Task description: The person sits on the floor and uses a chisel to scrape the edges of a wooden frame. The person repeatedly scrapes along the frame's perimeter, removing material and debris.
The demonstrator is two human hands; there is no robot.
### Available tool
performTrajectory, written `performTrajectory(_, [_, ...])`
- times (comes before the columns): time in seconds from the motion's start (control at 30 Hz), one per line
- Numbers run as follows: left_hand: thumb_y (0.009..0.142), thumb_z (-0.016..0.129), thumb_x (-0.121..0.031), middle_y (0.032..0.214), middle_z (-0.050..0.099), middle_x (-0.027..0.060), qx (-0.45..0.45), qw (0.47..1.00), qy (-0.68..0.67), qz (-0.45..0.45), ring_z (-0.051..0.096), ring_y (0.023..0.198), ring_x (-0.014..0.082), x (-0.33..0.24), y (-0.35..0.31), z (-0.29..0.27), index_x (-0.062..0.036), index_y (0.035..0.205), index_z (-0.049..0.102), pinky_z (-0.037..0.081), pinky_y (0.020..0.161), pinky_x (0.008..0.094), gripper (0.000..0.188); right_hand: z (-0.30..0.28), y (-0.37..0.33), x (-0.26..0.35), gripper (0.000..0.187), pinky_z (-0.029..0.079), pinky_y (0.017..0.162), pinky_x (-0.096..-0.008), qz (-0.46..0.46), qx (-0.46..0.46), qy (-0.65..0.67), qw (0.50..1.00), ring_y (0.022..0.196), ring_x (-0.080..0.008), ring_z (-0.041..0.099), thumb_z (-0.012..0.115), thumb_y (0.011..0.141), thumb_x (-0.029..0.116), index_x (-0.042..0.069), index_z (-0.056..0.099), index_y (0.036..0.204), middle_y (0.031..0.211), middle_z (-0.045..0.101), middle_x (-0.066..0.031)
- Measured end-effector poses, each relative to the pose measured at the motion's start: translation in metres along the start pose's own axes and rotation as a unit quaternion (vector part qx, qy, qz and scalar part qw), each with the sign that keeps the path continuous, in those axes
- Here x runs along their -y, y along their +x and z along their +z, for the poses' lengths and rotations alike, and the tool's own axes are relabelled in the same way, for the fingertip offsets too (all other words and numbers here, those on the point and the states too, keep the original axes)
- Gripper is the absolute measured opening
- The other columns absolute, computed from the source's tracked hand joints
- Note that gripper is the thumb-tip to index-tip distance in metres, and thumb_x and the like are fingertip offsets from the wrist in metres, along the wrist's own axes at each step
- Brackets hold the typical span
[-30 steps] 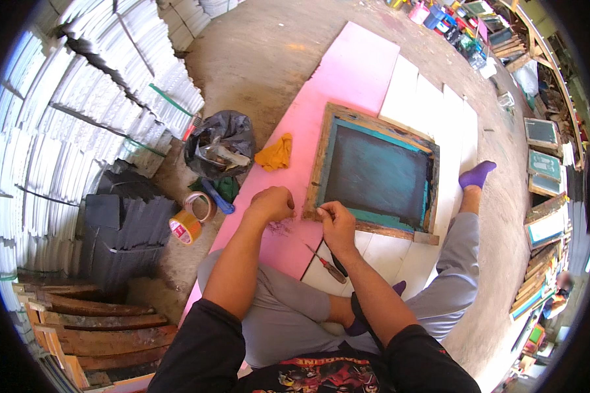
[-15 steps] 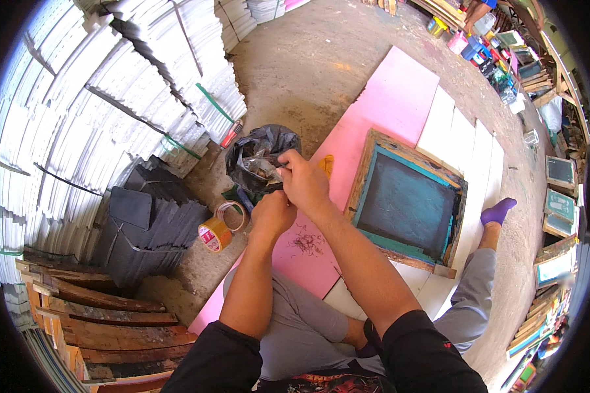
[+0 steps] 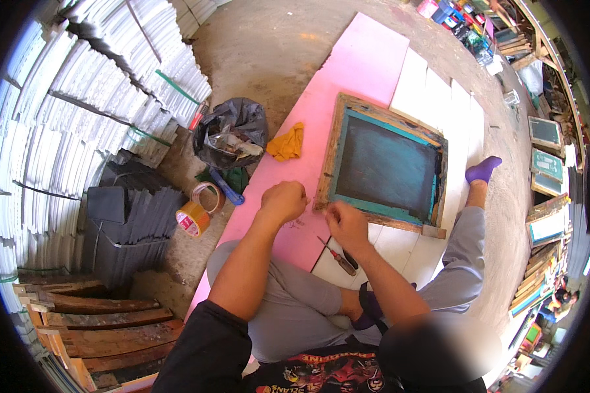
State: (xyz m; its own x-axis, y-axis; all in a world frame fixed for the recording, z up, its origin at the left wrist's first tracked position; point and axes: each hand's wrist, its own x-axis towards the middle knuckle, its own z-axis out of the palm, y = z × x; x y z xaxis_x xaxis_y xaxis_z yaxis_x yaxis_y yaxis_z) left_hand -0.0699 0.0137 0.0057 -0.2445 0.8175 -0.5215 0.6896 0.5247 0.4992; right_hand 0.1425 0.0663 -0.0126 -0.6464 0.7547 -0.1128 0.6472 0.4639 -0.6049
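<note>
My left hand (image 3: 285,202) is closed above the pink board (image 3: 347,72); whatever its curled fingers hold, if anything, is hidden. A short gap to its right, my right hand (image 3: 347,226) has its fingers pinched together by the near left corner of a wooden-framed screen (image 3: 387,164), and I cannot make out anything in them. The screen has a dark mesh with a teal border and lies flat across the pink board and white panels. Partly covered by my left hand are some thin dark scraps (image 3: 296,223). Below my right hand lie a red-handled screwdriver (image 3: 339,259) and another dark-handled tool (image 3: 351,259).
A black plastic bag (image 3: 233,121) with rubbish stands beyond my left hand, beside an orange cloth (image 3: 286,142). Nearby are a blue-handled tool (image 3: 228,188) and tape rolls (image 3: 193,218). Stacked white sheets (image 3: 92,85) and dark sheets (image 3: 137,216) rise at left.
Both hands have come back from the bag toward me and moved apart, the right one to the screen's corner. The view has shifted right, and the screwdriver now shows.
</note>
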Motion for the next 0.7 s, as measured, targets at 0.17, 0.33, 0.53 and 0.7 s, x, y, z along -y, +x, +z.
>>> performTrajectory(0.17, [0.088, 0.07, -0.028, 0.103, 0.077, 0.015, 0.038, 0.999, 0.006, 0.019, 0.074, 0.099, 0.0335, 0.0, 0.009, 0.021, -0.0113, 0.106, 0.079, 0.057, 0.088, 0.0455, 0.026, 0.003, -0.082, -0.015, 0.029, 0.056, 0.072, -0.0454, -0.037, 0.121, -0.162, 0.979, 0.089, -0.0321, 0.069, 0.075, 0.088, 0.032, 0.007, 0.066, 0.098, 0.091, 0.067, -0.0109])
performTrajectory(0.33, [0.087, 0.072, -0.025, 0.095, 0.078, 0.0145, 0.044, 0.998, -0.041, 0.009, 0.076, 0.088, 0.03, 0.0, 0.013, 0.023, -0.0072, 0.107, 0.079, 0.058, 0.082, 0.0418, 0.027, 0.017, -0.098, -0.03, 0.023, 0.055, 0.07, -0.0466, -0.104, 0.052, -0.197, 0.974, 0.089, -0.0335, 0.068, 0.07, 0.093, 0.026, 0.006, 0.063, 0.101, 0.09, 0.065, -0.0122])
performTrajectory(0.53, [0.087, 0.07, -0.02, 0.089, 0.078, 0.0136, 0.053, 0.997, -0.056, 0.014, 0.076, 0.083, 0.0267, 0.005, 0.009, 0.022, -0.0064, 0.107, 0.079, 0.058, 0.079, 0.0398, 0.026, -0.006, -0.071, -0.014, 0.021, 0.054, 0.074, -0.0529, 0.017, 0.012, 0.0, 1.0, 0.085, -0.042, 0.068, 0.058, 0.101, 0.026, 0.008, 0.06, 0.113, 0.095, 0.067, -0.0191])
performTrajectory(0.7, [0.086, 0.069, -0.018, 0.09, 0.078, 0.0131, 0.075, 0.997, -0.008, 0.035, 0.076, 0.082, 0.026, 0.004, 0.01, 0.023, -0.0073, 0.11, 0.079, 0.059, 0.078, 0.0391, 0.028, -0.015, -0.052, -0.01, 0.025, 0.055, 0.075, -0.0489, 0.031, -0.016, -0.02, 0.999, 0.087, -0.0387, 0.069, 0.059, 0.103, 0.027, 0.013, 0.067, 0.122, 0.097, 0.068, -0.0145])
